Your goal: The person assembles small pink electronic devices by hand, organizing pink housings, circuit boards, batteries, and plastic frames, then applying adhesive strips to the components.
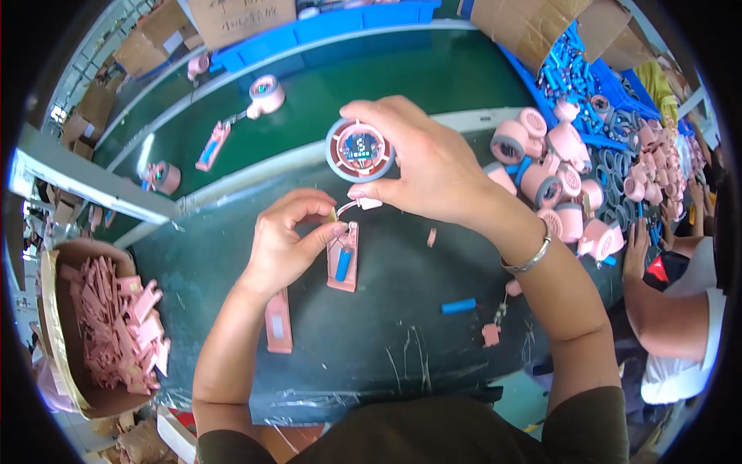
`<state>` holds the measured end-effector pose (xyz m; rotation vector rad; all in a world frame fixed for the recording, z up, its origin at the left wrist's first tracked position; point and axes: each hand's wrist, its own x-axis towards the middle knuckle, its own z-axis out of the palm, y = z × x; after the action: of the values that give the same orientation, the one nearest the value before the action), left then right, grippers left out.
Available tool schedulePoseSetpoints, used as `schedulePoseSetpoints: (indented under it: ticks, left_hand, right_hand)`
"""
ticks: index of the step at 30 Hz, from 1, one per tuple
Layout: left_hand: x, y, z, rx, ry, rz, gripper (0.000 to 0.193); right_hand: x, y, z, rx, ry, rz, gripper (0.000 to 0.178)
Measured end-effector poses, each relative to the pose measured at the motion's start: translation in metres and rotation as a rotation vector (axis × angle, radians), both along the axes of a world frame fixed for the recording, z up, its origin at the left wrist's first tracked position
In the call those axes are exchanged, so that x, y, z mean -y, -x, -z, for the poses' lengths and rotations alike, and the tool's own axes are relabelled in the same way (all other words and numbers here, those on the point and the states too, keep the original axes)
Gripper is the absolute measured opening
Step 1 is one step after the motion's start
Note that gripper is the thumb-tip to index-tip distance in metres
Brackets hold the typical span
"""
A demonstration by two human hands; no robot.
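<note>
My right hand (437,162) is closed around a round pink housing (361,150) with a grey ring, its open face turned up to show a blue circuit board. A small white piece (371,203) sits under my right thumb, and thin wires (349,206) run from it to my left hand (284,241). The left fingers pinch those wires beside a small yellowish bit, partly hidden. Just below the left thumb is a long pink handle shell (345,274) with a blue cylindrical battery (342,263) in it. Another pink handle shell (279,325) lies nearer me.
A loose blue battery (458,306) and a small wired pink part (491,334) lie right of centre. Pink housings (533,166) pile up at the right. A carton (66,340) of pink strips stands left. Beyond runs a green conveyor (325,81); a co-worker's arm (657,309) is at right.
</note>
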<state>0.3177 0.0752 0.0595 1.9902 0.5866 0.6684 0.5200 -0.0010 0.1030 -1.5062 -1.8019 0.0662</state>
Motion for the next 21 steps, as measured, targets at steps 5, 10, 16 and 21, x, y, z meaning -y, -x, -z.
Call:
schedulePoseSetpoints:
  ticks: [5,10,16,21]
  left_hand:
    - [-0.057,-0.032,-0.01,-0.082,-0.134,0.055,0.018]
    - [-0.107,-0.069,-0.016,-0.186,-0.136,0.036,0.019]
    - [-0.16,-0.104,-0.006,-0.21,-0.339,0.022,0.02]
    - [-0.188,-0.142,-0.005,-0.352,-0.504,-0.066,0.017]
  right_hand:
    - [-0.041,-0.023,-0.005,-0.065,0.156,0.086,0.064]
    - [-0.088,-0.055,0.008,-0.025,0.109,0.165,0.068]
    - [-0.135,-0.081,0.019,-0.057,0.069,0.273,0.066]
    - [-0.175,-0.116,0.041,-0.19,0.1,0.409,0.072]
